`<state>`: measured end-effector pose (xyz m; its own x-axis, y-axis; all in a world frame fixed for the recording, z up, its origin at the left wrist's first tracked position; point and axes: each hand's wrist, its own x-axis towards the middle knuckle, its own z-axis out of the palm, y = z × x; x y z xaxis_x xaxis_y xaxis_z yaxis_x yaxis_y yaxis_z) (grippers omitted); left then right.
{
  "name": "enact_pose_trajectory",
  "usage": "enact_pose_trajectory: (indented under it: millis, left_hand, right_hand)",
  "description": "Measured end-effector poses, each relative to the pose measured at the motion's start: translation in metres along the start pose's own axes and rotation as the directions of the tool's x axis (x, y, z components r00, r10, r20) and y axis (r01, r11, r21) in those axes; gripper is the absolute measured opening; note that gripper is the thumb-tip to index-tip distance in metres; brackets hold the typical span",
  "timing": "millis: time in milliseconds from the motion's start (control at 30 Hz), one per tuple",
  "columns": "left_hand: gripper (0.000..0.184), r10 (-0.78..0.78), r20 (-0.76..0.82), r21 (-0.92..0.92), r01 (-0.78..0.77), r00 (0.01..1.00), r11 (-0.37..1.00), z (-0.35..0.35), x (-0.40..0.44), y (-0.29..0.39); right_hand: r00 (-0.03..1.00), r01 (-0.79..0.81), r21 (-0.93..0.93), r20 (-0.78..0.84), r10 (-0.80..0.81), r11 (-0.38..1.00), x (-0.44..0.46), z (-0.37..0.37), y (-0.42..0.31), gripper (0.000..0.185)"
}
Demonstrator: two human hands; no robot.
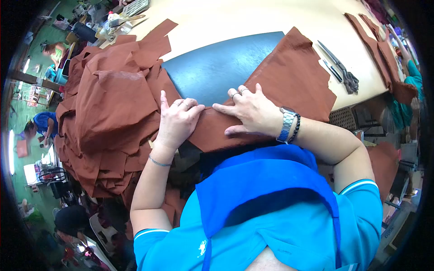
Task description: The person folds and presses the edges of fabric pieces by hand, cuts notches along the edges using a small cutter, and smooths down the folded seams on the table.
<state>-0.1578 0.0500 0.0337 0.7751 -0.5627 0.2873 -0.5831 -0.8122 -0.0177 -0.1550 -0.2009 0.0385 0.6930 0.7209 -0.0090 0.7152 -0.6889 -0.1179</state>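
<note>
From where I stand, the person in the blue apron [271,174] is bent over the near edge of the pale counter [217,18], both hands on a brown piece of cloth [298,77]. The cloth lies at the middle of that near edge, its wide end spreading towards the right end and partly covering a dark, smooth sheet [217,67] beneath it. The left hand [178,118] is half curled, fingertips drawn together at the cloth's edge and little finger sticking up; I can't tell whether it pinches the fabric. The right hand [253,110] is spread, palm down on the cloth, index finger pointing at the left fingertips, which are just beside it, thumb held apart. It grips nothing that I can see.

Along the left end of the counter a big, untidy heap of brown pieces [113,104] slumps over the near edge. Behind it, towards the far left corner, are a brush [126,20] and assorted containers. Near the right end lie dark scissors [337,63], with a pen [333,72] just beside them. More brown strips [375,49] hang over the right edge. Off to the left, a co-worker in blue [44,124] is stooping.
</note>
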Motion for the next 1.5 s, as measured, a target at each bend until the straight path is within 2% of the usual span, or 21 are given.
enact_pose_trajectory:
  millis: [167, 333, 400, 467, 500, 567, 633, 700, 767, 833, 900, 967, 1067, 1133, 1167, 1200, 1233, 1267, 1333, 1400, 1500]
  left_hand:
    - [0.01, 0.007, -0.05, 0.034, -0.005, 0.999, 0.999, 0.005, -0.003, 0.002]
    - [0.012, -0.074, -0.062, 0.049, 0.077, 0.995, 0.996, 0.003, -0.008, 0.011]
    - [0.012, -0.1, -0.139, 0.137, 0.119, 0.985, 0.983, -0.009, -0.007, 0.024]
    - [0.017, -0.202, -0.119, -0.237, 0.17, 0.972, 0.957, -0.018, -0.024, 0.033]
    - [0.02, -0.245, -0.102, -0.414, 0.183, 0.964, 0.892, -0.023, -0.034, 0.038]
    - [0.03, -0.12, 0.322, -0.761, 0.333, 0.939, 0.557, -0.042, -0.062, 0.048]
    - [0.041, -0.097, 0.694, -0.681, 0.694, 0.714, 0.232, -0.041, -0.086, 0.065]
    - [0.049, -0.212, 0.763, -0.609, 0.789, 0.61, 0.079, 0.005, -0.12, 0.068]
    - [0.061, -0.129, 0.925, -0.379, 0.901, 0.358, -0.211, 0.007, -0.121, 0.064]
    - [0.069, -0.219, 0.854, -0.519, 0.751, 0.472, -0.409, 0.012, -0.119, 0.081]
    - [0.067, -0.3, 0.745, -0.658, 0.584, 0.595, -0.476, 0.022, -0.119, 0.094]
    - [0.071, -0.297, 0.697, -0.716, 0.605, 0.653, -0.349, 0.023, -0.125, 0.092]
    - [0.068, -0.369, 0.544, -0.839, 0.479, 0.754, -0.257, -0.026, -0.116, 0.092]
    - [0.06, -0.448, 0.483, -0.837, 0.546, 0.752, 0.014, -0.061, -0.121, 0.081]
    - [0.05, -0.442, 0.237, -0.851, 0.404, 0.865, 0.335, -0.076, -0.124, 0.069]
    - [0.044, -0.474, 0.096, -0.813, 0.344, 0.875, 0.47, -0.08, -0.138, 0.055]
    - [0.041, -0.64, 0.046, -0.862, 0.354, 0.767, 0.362, -0.102, -0.151, 0.054]
    - [0.029, -0.776, -0.142, -0.76, 0.435, 0.614, 0.483, -0.089, -0.189, 0.042]
    - [0.029, -0.967, -0.171, -0.879, 0.414, 0.187, 0.236, -0.117, -0.237, 0.013]
    - [0.031, -0.959, -0.227, -0.928, 0.336, -0.167, 0.161, -0.155, -0.314, -0.028]
    - [0.034, -0.827, -0.219, -0.975, 0.159, -0.519, 0.158, -0.241, -0.453, -0.083]
  right_hand:
    - [0.995, -0.054, -0.065, 0.075, 0.059, 0.996, 0.014, -0.007, -0.016, 0.076]
    - [0.996, -0.012, 0.066, 0.085, 0.006, 0.998, -0.01, -0.016, 0.007, 0.073]
    - [0.997, 0.062, 0.104, -0.061, -0.055, 0.993, -0.022, -0.004, 0.029, 0.069]
    - [0.984, 0.111, 0.068, -0.15, -0.1, 0.992, -0.029, -0.01, 0.041, 0.064]
    - [0.987, 0.117, 0.106, -0.124, -0.104, 0.987, -0.034, -0.008, 0.046, 0.07]
    - [0.997, 0.06, 0.158, -0.054, -0.052, 0.986, -0.042, 0.003, 0.047, 0.082]
    - [0.999, 0.025, 0.16, -0.026, -0.022, 0.987, -0.044, 0.008, 0.042, 0.09]
    - [1.0, 0.011, 0.206, -0.03, -0.005, 0.978, -0.04, 0.009, 0.028, 0.091]
    - [1.0, 0.02, 0.295, -0.012, -0.018, 0.955, -0.033, 0.012, 0.011, 0.088]
    - [0.997, 0.049, 0.422, 0.028, -0.067, 0.905, -0.027, 0.007, -0.005, 0.083]
    - [0.991, 0.064, 0.543, 0.063, -0.116, 0.837, -0.018, -0.004, -0.011, 0.08]
    - [0.988, 0.092, 0.624, 0.04, -0.149, 0.776, -0.01, -0.012, -0.008, 0.073]
    - [0.968, 0.194, 0.569, -0.242, -0.064, 0.799, 0.011, -0.014, 0.019, 0.061]
    - [0.941, 0.135, 0.515, -0.334, 0.054, 0.847, 0.021, -0.018, 0.042, 0.052]
    - [0.924, 0.105, 0.515, -0.368, 0.109, 0.851, 0.025, -0.018, 0.056, 0.048]
    - [0.911, 0.067, 0.538, -0.376, 0.168, 0.84, 0.029, -0.013, 0.073, 0.044]
    - [0.895, 0.03, 0.56, -0.384, 0.227, 0.828, 0.033, -0.006, 0.088, 0.041]
    - [0.882, 0.024, 0.605, -0.388, 0.268, 0.796, 0.035, 0.002, 0.099, 0.039]
    - [0.864, -0.006, 0.609, -0.396, 0.31, 0.793, 0.032, 0.022, 0.118, 0.036]
    - [0.882, -0.047, 0.594, -0.353, 0.313, 0.803, 0.028, 0.045, 0.137, 0.035]
    - [0.888, 0.004, 0.56, -0.382, 0.254, 0.828, 0.029, 0.04, 0.132, 0.034]
